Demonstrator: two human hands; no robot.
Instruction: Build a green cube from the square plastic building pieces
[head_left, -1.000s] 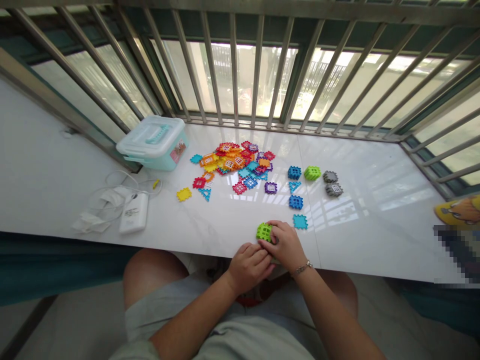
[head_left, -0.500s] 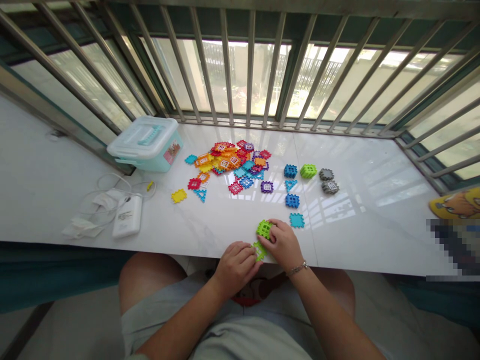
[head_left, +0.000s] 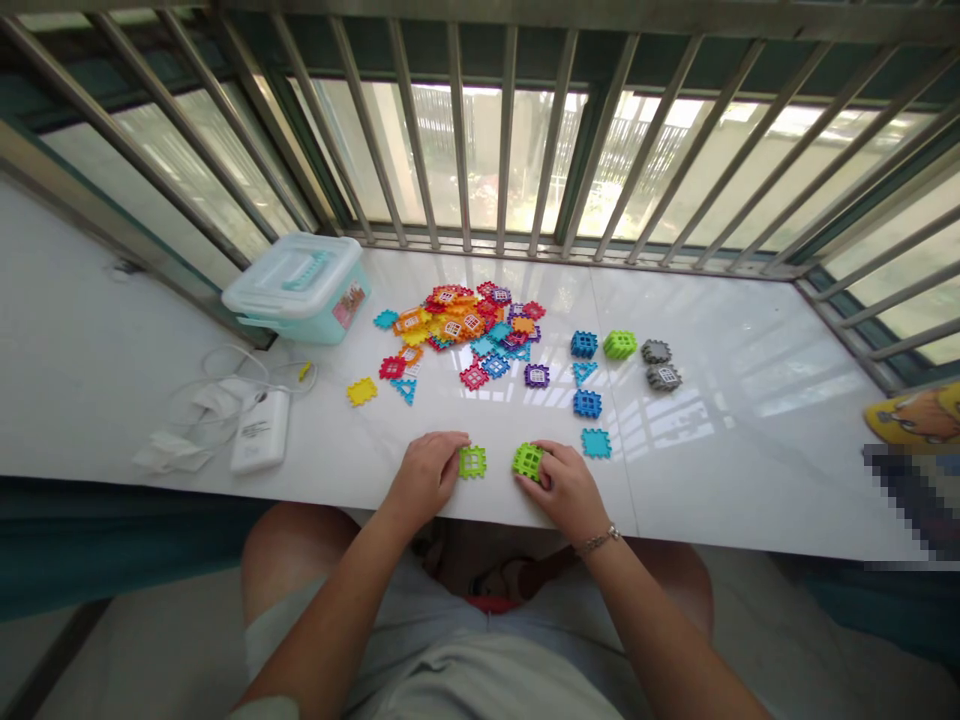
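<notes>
Near the front edge of the white tabletop, my left hand [head_left: 427,475] pinches the left side of a flat green window-frame building tile [head_left: 473,462]. To its right, my right hand [head_left: 568,485] has its fingers closed round the side of a small stack of green building tiles [head_left: 527,461]. A gap of bare tabletop separates the single tile from the stack. Just beyond my right hand lies a flat light-blue tile [head_left: 596,443]. A stack of blue tiles [head_left: 587,404] sits farther back.
A mixed heap of coloured tiles [head_left: 457,318] lies at the middle back. Green [head_left: 620,345] and grey stacks [head_left: 664,377] stand to its right. On the left are a lidded box [head_left: 296,285], a white power bank [head_left: 259,432] and cables. Metal bars [head_left: 510,140] line the back.
My left hand has moved left and away from me with the single green tile, apart from the stack. My right hand keeps its place on the green stack.
</notes>
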